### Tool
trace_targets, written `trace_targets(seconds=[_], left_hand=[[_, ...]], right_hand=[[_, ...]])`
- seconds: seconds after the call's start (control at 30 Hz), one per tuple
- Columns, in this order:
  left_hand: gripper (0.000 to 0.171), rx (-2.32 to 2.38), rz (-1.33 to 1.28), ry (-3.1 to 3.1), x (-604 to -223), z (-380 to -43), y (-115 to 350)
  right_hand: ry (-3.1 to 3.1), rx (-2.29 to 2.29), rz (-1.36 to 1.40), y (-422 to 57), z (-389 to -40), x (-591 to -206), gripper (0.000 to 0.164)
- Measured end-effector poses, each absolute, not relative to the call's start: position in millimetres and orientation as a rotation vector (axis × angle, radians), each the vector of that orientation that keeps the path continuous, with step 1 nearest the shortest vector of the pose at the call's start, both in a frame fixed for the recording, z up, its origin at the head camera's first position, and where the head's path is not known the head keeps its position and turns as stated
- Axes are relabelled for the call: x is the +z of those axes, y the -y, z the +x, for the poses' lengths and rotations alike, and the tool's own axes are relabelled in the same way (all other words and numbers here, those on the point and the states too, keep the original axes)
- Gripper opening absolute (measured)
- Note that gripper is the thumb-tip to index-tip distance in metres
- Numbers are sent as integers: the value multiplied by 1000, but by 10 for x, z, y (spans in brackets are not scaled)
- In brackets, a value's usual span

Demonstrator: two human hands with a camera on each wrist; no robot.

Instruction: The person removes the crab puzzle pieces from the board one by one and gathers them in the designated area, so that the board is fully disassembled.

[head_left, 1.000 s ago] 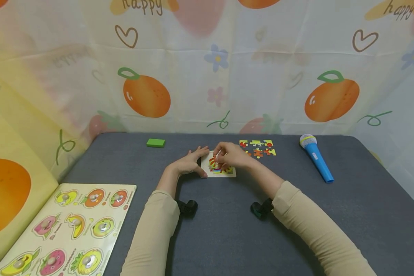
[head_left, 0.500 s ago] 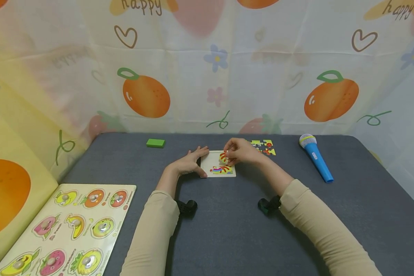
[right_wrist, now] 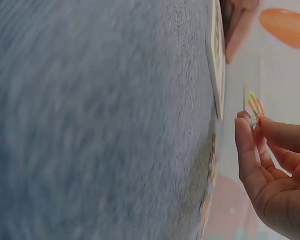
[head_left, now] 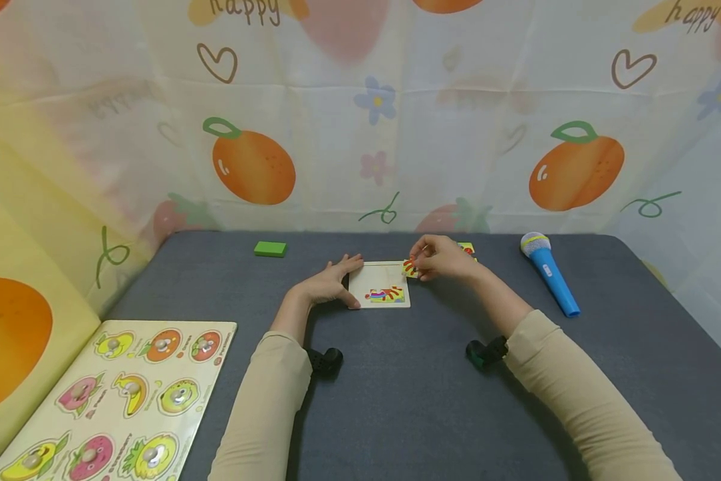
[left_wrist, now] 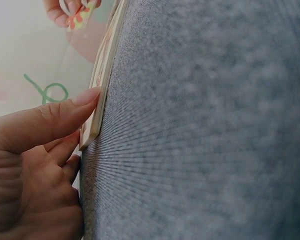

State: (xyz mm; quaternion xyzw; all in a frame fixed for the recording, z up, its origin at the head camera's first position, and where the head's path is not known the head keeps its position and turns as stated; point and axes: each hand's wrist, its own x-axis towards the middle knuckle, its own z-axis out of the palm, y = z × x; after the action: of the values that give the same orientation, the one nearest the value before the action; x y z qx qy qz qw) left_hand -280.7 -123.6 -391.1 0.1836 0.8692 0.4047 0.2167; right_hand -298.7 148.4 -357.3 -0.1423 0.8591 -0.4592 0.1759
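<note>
My left hand (head_left: 330, 284) lies at the left side of a small pale puzzle tray (head_left: 358, 284) in the head view, fingers extended. Its thumb (left_wrist: 85, 97) rests on the tray's near left corner in the left wrist view. With thumb and fingers, my right hand (head_left: 441, 257) pinches a yellow-and-red puzzle piece (head_left: 409, 268) over the tray's far right corner. That puzzle piece (right_wrist: 253, 105) shows raised off the table in the right wrist view. Joined colourful pieces (head_left: 387, 294) lie along the tray's near side; its upper part is bare.
More puzzle pieces (head_left: 467, 248) lie behind my right hand, mostly hidden. A blue toy microphone (head_left: 550, 277) lies at the right and a green block (head_left: 270, 249) at the back left. The knobbed fruit board (head_left: 101, 374) covers the near left corner.
My right hand lifts the puzzle piece from over the middle of the tray and carries it right, uncovering the tray's upper part. The left hand stays where it was.
</note>
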Motion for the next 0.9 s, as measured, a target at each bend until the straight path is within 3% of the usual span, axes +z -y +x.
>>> trace_targets(seconds=[0.9], left_hand=[[102, 1081, 526, -2428, -3926, -2835, 1248]], right_hand=[[-2384, -1166, -440, -1776, -3005, -3636, 22]])
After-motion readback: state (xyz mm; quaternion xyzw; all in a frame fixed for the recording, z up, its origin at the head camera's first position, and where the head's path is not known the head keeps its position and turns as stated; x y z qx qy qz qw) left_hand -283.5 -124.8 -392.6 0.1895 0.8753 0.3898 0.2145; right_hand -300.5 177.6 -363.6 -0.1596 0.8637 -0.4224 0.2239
